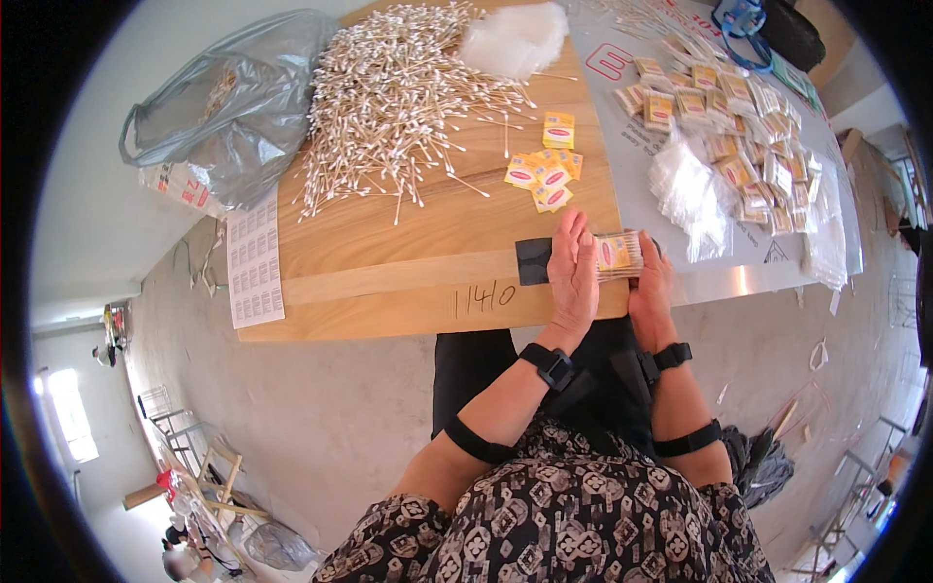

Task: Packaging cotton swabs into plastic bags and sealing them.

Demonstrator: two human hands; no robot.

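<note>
A small pack of cotton swabs (615,253) with a yellow card on it lies between my two hands near the table's front edge. My left hand (573,277) presses its left end, the fingers straight and close together. At the other end, my right hand (651,284) grips the pack with its fingers bent round it. A flat black piece (532,261) sticks out just left of my left hand; its full shape is hidden. Beyond my hands lie several loose yellow cards (551,177) and a small stack of such cards (558,129).
A big heap of loose cotton swabs (389,107) covers the wooden table's (389,282) far part. Clear bags (515,39) lie behind it, a grey plastic bag (243,117) and printed sheet (255,262) at left. Rightward are filled swab packs (734,126) and empty clear sleeves (690,194).
</note>
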